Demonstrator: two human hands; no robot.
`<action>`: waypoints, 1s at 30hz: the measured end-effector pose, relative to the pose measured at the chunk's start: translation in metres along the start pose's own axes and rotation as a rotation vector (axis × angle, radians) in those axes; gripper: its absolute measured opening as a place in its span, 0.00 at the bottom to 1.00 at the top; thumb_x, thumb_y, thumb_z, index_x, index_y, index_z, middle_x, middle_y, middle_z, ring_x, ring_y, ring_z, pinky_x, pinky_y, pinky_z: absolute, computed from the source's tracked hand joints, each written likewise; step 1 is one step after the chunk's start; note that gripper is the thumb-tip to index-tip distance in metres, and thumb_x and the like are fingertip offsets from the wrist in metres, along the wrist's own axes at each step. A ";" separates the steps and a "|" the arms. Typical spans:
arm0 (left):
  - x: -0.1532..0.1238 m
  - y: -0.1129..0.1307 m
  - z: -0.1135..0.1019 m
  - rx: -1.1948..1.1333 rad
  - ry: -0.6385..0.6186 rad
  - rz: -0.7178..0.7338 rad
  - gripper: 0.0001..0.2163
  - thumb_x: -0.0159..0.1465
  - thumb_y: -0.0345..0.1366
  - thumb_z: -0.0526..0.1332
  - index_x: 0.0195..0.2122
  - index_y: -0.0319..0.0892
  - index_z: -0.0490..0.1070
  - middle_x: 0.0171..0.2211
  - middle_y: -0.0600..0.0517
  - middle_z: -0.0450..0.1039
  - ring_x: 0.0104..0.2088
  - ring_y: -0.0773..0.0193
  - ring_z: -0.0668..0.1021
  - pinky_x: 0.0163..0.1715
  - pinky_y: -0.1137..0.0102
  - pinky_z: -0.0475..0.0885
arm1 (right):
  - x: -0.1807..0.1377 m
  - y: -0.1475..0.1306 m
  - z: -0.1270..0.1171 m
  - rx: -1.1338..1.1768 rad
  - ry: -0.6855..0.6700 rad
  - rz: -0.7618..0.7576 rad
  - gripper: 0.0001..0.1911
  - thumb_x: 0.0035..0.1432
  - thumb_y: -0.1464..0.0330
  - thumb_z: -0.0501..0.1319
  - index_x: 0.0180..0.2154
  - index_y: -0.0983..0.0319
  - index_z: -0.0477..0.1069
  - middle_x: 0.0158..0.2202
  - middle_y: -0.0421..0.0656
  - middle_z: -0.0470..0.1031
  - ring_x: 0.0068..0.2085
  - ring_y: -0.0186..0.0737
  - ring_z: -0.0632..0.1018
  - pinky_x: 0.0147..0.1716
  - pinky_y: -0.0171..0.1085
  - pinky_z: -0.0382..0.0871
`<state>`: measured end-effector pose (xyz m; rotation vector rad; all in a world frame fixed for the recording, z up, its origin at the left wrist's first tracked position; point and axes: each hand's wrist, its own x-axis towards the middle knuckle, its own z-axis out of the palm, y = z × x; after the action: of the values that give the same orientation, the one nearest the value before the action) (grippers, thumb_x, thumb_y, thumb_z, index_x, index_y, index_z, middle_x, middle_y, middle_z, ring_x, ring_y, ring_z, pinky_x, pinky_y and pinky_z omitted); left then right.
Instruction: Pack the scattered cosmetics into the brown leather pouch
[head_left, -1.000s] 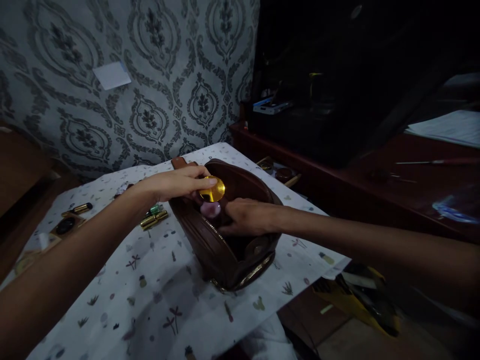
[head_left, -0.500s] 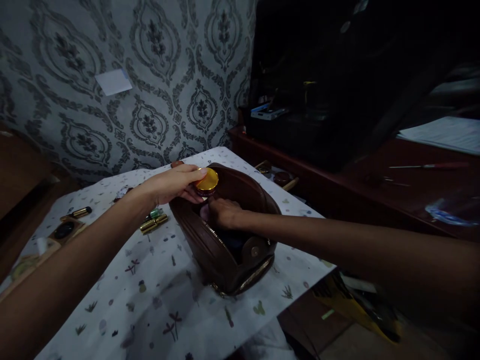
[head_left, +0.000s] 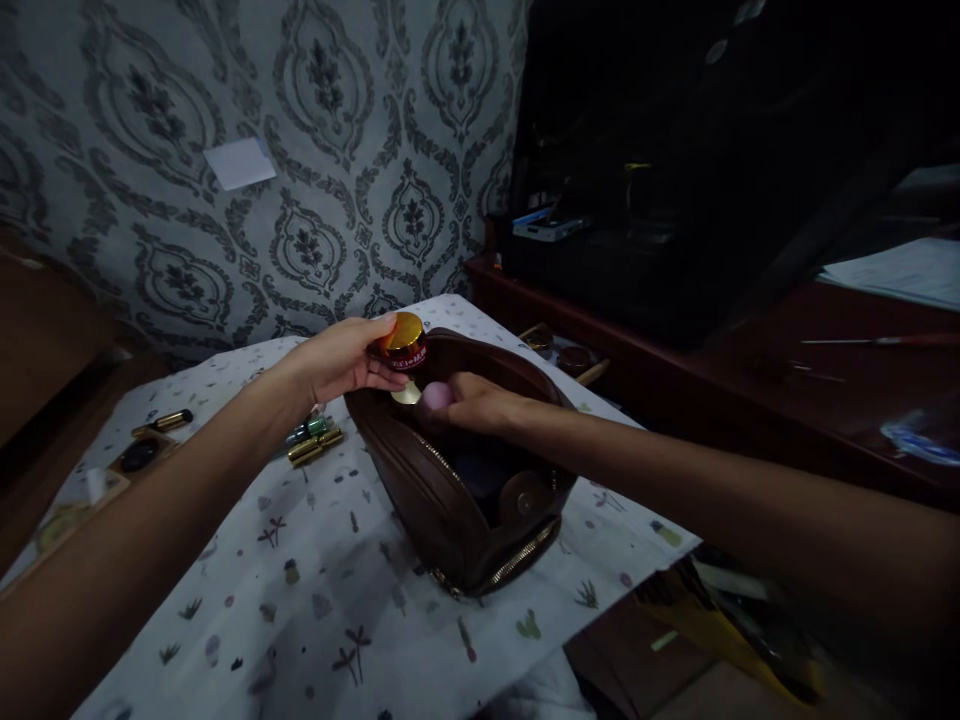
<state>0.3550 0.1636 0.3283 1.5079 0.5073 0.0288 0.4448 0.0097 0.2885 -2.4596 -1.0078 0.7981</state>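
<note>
A brown zip pouch (head_left: 442,500) lies open on a table covered by a white patterned cloth (head_left: 315,590). My left hand (head_left: 341,358) is closed on a small red jar with a gold lid (head_left: 403,343), held just above the pouch's far rim. My right hand (head_left: 476,402) reaches into the pouch's opening, its fingers pinched on a small pink rounded object (head_left: 437,395). A pale round thing (head_left: 407,393) shows just under the jar.
Gold and green tubes (head_left: 311,440) lie left of the pouch, with a gold-and-black tube (head_left: 161,423) and a dark compact (head_left: 139,455) farther left. Small jars (head_left: 559,350) sit behind. A dark wooden desk (head_left: 750,390) with papers (head_left: 892,270) stands right. Patterned wallpaper backs the table.
My left hand lifted the gold-lidded jar up and back, so its red side now shows. My right hand went deeper into the pouch and came up holding the pink object.
</note>
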 end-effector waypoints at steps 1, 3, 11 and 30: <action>0.000 0.000 0.000 -0.002 0.003 0.000 0.13 0.67 0.45 0.62 0.38 0.38 0.72 0.29 0.48 0.79 0.24 0.63 0.80 0.34 0.64 0.80 | 0.000 0.000 0.000 0.017 -0.002 0.004 0.20 0.60 0.62 0.64 0.49 0.69 0.73 0.48 0.48 0.78 0.43 0.40 0.78 0.28 0.30 0.63; 0.000 0.000 0.000 0.004 -0.002 0.000 0.13 0.67 0.45 0.63 0.38 0.38 0.72 0.30 0.48 0.79 0.24 0.63 0.80 0.34 0.64 0.80 | 0.000 0.000 -0.001 0.041 -0.008 -0.003 0.20 0.60 0.62 0.63 0.49 0.70 0.73 0.48 0.49 0.78 0.43 0.40 0.78 0.28 0.30 0.63; 0.002 0.000 0.007 0.154 0.022 -0.048 0.11 0.67 0.42 0.63 0.41 0.39 0.69 0.27 0.49 0.77 0.23 0.64 0.80 0.30 0.69 0.79 | -0.005 0.001 0.002 -0.135 0.025 -0.071 0.20 0.60 0.64 0.63 0.51 0.67 0.72 0.50 0.52 0.78 0.46 0.46 0.79 0.32 0.33 0.65; -0.001 0.004 0.027 0.355 -0.009 -0.121 0.10 0.73 0.39 0.52 0.40 0.39 0.68 0.31 0.50 0.78 0.22 0.66 0.80 0.30 0.70 0.77 | -0.010 -0.001 0.020 -0.373 -0.048 -0.130 0.19 0.66 0.66 0.55 0.50 0.71 0.76 0.46 0.60 0.80 0.49 0.55 0.81 0.44 0.41 0.71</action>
<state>0.3645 0.1378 0.3315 1.8192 0.6189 -0.1705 0.4262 0.0054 0.2771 -2.6514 -1.4296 0.6794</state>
